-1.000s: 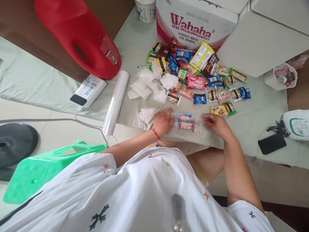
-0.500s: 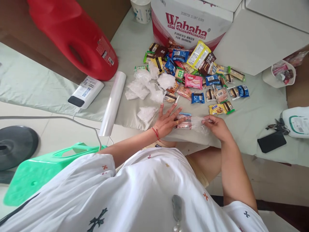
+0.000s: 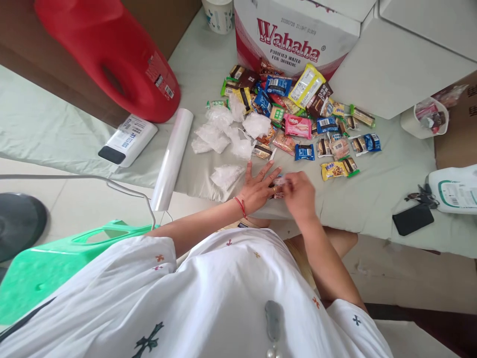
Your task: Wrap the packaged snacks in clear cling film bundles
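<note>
My left hand (image 3: 257, 186) lies flat with its fingers spread, pressing on a clear plastic bag of snack packets (image 3: 280, 182) near the front edge of the table. My right hand (image 3: 299, 195) is closed on the bag's loose plastic end, folded over the packets right beside my left fingers. Most of the bag is hidden under both hands. A crumpled clear bag (image 3: 226, 175) lies just left of my left hand. A pile of wrapped snacks (image 3: 298, 112) spreads behind my hands.
A roll of clear bags (image 3: 172, 158) lies to the left, with a white device (image 3: 127, 140) and a red jug (image 3: 112, 54) beyond it. A Wahaha carton (image 3: 294, 35) stands behind. A black phone (image 3: 413, 220), a white bottle (image 3: 452, 189) and a small cup (image 3: 425, 118) sit right. A green stool (image 3: 55, 263) is lower left.
My left hand opened from a loose grip to flat and spread on the bag. My right hand swept left, folding the plastic end over the packets.
</note>
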`<state>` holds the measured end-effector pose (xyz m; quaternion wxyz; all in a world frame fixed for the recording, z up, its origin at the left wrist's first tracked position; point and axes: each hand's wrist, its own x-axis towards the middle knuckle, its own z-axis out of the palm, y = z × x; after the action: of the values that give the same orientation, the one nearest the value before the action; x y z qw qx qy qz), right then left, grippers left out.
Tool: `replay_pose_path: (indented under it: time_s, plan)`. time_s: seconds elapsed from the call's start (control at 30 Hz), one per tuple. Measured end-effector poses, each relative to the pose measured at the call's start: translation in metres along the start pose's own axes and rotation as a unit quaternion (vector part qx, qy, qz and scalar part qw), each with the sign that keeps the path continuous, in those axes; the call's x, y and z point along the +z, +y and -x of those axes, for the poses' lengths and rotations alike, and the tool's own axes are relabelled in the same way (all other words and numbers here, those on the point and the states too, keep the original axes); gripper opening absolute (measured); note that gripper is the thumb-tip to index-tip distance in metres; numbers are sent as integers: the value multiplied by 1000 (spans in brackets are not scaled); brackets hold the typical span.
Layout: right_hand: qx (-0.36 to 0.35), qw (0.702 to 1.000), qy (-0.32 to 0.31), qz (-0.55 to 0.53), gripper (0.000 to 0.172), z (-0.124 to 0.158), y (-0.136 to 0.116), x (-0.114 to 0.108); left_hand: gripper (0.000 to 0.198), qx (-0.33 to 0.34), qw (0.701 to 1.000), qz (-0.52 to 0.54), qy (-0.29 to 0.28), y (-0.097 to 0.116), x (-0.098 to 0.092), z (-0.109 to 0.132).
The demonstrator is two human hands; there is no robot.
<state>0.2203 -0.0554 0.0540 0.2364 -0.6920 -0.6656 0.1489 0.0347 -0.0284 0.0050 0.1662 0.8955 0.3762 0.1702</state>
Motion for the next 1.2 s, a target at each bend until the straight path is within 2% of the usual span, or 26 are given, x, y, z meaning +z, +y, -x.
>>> replay_pose_path:
  time_s: [0.07,0.13,0.2,0.3,0.37,0.4,0.47,0.53,0.6,0.67,0.73,0.8,0.83,0.87,0.9,0.93,1.0,1.07,1.13,1.2]
  plan:
    - [-53,996,-40,60,31,10,-20,9,34,-21,1000,11,6,-6,3,2]
    - [-90,992,-52,77,38,22,-30,14,31,-32,999,37,23,-13,4,5]
    - [-118,988,-66,77,48,33,-31,16,35,-47,995,72,54,-19,2,9]
    - [-123,984,-80,104,54,45,-26,17,51,-139,984,66,88,-21,-7,14]
    - [-119,981,-76,129,50,49,-23,18,57,-200,977,21,67,-17,-18,15]
    - [-119,980,-74,140,49,50,-23,18,53,-213,976,1,44,-15,-24,15]
    - [-123,977,-74,156,47,50,-23,18,31,-221,975,-12,-4,-11,-38,15]
    - [-123,976,-76,165,46,49,-24,18,17,-235,971,25,-39,-7,-51,15]
    - [-115,976,-76,168,45,48,-25,18,18,-266,954,123,-63,-4,-61,12]
    - [-105,978,-75,164,46,48,-26,19,20,-312,906,278,-70,1,-66,8]
    - [-94,982,-75,149,47,49,-27,21,21,-349,818,453,-61,8,-63,0]
    - [-79,989,-69,108,47,50,-25,24,19,-359,727,584,-39,15,-55,-8]
    - [-72,993,-63,71,47,51,-23,25,20,-355,704,614,-26,17,-50,-12]
    - [-66,996,-58,21,49,51,-19,26,22,-345,705,619,-13,19,-44,-15]
    - [-59,996,-56,-45,53,52,-15,26,24,-330,729,600,-1,19,-37,-17]
    - [-51,989,-59,-122,60,53,-10,26,27,-309,770,559,12,20,-31,-17]
    - [-26,956,-79,-281,72,53,1,25,33,-246,864,438,24,21,-20,-16]
    - [6,917,-97,-388,73,53,8,25,41,-191,932,307,18,24,-12,-11]
    - [32,900,-93,-425,71,53,10,29,50,-171,965,200,11,30,-6,-7]
    - [49,894,-77,-439,74,53,9,33,56,-151,980,131,9,36,-2,-5]
